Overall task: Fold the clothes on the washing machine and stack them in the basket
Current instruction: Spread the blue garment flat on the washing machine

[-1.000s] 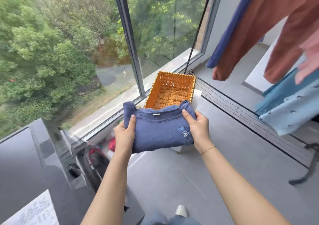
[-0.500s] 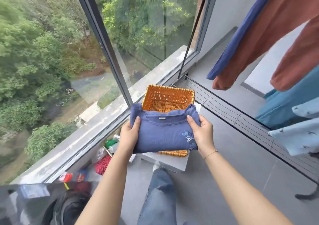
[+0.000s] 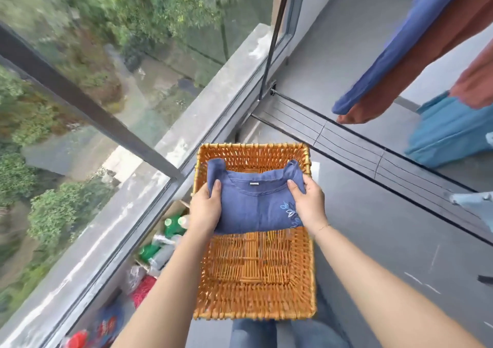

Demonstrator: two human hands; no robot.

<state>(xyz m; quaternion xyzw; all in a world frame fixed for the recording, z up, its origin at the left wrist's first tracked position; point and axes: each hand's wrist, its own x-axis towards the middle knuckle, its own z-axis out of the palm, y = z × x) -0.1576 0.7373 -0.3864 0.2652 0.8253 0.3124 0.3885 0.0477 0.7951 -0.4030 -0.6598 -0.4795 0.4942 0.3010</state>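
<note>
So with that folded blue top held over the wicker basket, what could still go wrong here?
1. The folded blue top is gripped only at its two sides by the left hand and right hand; released unevenly, it might unfold as it drops.
2. It sits over the far half of the wicker basket, its collar corners close to the far rim, so it may land crooked against the wall.
3. Bottles and clutter crowd the basket's left; a miss could land there.

The basket (image 3: 256,289) at centre frame is woven wicker, orange-brown with a slight sheen and a ribbed, rough texture. The folded shirt (image 3: 256,208) above it is matt blue cloth with pale embroidery. The floor (image 3: 373,241) at right looks like smooth grey tile, faintly glossy. Upper left, the window (image 3: 106,54) is glass, framed in dark, probably metal, bars.
</note>
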